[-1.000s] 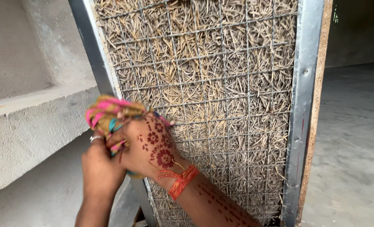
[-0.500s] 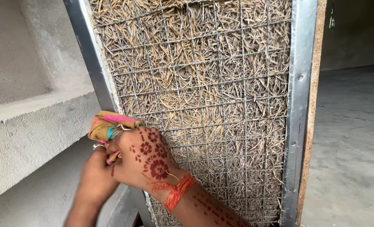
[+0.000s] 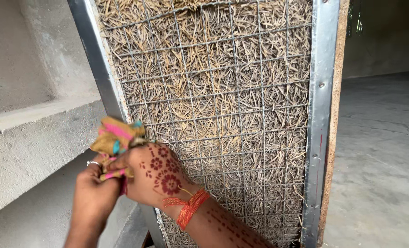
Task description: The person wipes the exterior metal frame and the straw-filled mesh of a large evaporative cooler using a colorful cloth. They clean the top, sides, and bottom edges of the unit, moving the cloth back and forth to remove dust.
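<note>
A crumpled cloth (image 3: 114, 138) in yellow, pink and teal is pressed against the left metal strip (image 3: 89, 55) of an upright panel. My right hand (image 3: 160, 177), patterned with dark red dye and with orange thread at the wrist, grips the cloth from the right. My left hand (image 3: 91, 190), wearing a ring, holds the cloth's lower end from below. The panel is filled with dry straw-like fibre behind a wire mesh (image 3: 223, 115).
Another metal strip (image 3: 321, 115), backed by a board edge, runs down the panel's right side. A rough concrete ledge (image 3: 29, 138) and wall stand to the left. Grey concrete floor (image 3: 383, 160) stretches away on the right.
Both hands and the cloth have slid a little down the left metal strip, and the cloth is bunched tighter than a second ago.
</note>
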